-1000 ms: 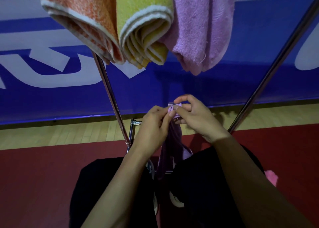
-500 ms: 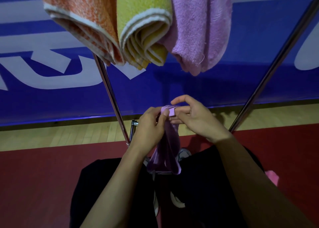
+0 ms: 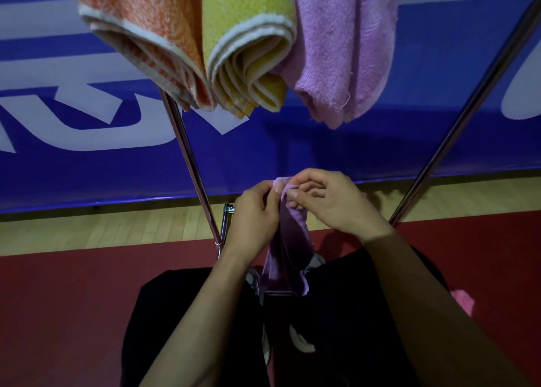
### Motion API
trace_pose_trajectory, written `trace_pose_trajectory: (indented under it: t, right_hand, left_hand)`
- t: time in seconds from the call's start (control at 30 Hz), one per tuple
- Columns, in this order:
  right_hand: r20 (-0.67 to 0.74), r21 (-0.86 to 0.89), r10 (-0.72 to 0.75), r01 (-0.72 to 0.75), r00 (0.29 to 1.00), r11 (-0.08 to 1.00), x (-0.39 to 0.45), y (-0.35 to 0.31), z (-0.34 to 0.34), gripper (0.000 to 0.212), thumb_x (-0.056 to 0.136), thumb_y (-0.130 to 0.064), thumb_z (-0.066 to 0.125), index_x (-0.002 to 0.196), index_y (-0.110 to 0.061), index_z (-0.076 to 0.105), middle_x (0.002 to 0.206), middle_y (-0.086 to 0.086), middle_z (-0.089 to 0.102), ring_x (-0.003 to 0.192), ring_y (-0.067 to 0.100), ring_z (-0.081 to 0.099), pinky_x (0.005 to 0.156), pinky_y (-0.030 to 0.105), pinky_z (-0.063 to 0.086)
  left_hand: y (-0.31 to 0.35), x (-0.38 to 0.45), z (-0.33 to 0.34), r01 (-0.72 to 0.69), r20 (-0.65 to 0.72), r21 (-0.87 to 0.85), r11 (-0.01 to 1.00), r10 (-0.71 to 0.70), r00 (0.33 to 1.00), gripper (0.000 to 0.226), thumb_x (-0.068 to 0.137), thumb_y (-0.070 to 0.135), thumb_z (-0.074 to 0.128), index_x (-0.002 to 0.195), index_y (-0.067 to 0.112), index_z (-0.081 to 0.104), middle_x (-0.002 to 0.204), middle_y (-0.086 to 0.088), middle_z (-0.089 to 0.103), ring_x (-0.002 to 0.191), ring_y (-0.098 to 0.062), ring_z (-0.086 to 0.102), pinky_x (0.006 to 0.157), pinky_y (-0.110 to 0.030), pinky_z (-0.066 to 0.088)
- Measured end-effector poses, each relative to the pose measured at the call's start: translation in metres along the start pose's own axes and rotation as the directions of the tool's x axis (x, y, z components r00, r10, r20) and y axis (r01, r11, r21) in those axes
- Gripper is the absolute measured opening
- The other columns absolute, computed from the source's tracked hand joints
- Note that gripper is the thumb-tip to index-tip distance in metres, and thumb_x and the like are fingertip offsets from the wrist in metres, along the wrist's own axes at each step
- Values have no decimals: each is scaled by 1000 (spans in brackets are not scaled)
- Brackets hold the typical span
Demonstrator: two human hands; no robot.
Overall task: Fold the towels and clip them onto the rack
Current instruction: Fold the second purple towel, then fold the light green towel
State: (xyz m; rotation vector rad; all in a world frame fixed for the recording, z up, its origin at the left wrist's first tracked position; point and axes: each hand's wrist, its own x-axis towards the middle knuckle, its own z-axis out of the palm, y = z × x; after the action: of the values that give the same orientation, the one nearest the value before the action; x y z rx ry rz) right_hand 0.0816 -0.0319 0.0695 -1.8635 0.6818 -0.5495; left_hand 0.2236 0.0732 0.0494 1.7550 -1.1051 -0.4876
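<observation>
- Since the earlier frames, both hands hold the small purple towel (image 3: 288, 240) a little more bunched, its lower end now gathered into a fold rather than trailing thin; the hands sit at much the same spot in front of the rack.
- Floor under the rack: a dark red mat (image 3: 73, 298) nearest the person, then a strip of pale wood boards (image 3: 102, 228) behind it.
- Behind the boards runs a blue banner (image 3: 87, 175) with large white shapes on it.
- Two metal rack legs (image 3: 190, 164) slant down and inward; the second leg (image 3: 456, 123) is to the right of the hands.
- Left hand (image 3: 254, 214) pinches the towel's top edge; right hand (image 3: 330, 205) pinches the same edge just beside it, fingers curled.
- That towel hangs limp between the hands, down to the rack's low bar, over black-clad legs.
- Above the hands, three folded towels hang from the rack side by side, touching: orange (image 3: 146, 35), yellow (image 3: 248, 44), purple (image 3: 342, 49); orange and yellow show white borders.
- A pink scrap (image 3: 464, 300) lies on the mat, right of the rack.
</observation>
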Motion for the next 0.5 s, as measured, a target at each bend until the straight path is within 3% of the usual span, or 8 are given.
trace_pose_trajectory:
  t: [0.1,0.23,0.4,0.5]
  right_hand:
    - [-4,-80,-25,24,1000,997,0,1,1,6,96,-25,73,99,-20,74,84,0,78,81,13,77,85,40,63]
    - [-73,-224,-67,50,995,973,-1,0,0,6,94,-29,76,94,-25,72,79,-5,76,73,6,73,74,31,61]
    - [-65,-230,-115,97,991,968,-3,-1,-1,16,94,-25,75,105,-30,64,79,-6,73,71,6,70,67,21,53]
    - [-14,-260,-155,146,988,954,-2,-1,-3,25,97,-23,70,119,-35,71,90,-7,74,83,7,71,76,24,56]
  left_hand:
    - [0,-1,-3,-18,22,7,1000,18,1000,33,111,39,48,119,24,77,86,7,78,76,-5,70,62,-16,49]
    - [-2,0,-6,-63,102,53,997,57,993,26,109,27,54,123,23,76,104,10,79,95,1,71,77,-12,51]
    - [-1,0,-8,-68,178,-21,997,71,981,28,109,18,54,128,21,74,113,9,79,106,-1,72,97,-30,58]
    - [-3,0,-11,1,210,-108,994,22,977,26,109,21,56,126,18,76,110,7,80,109,-7,74,101,-40,58]
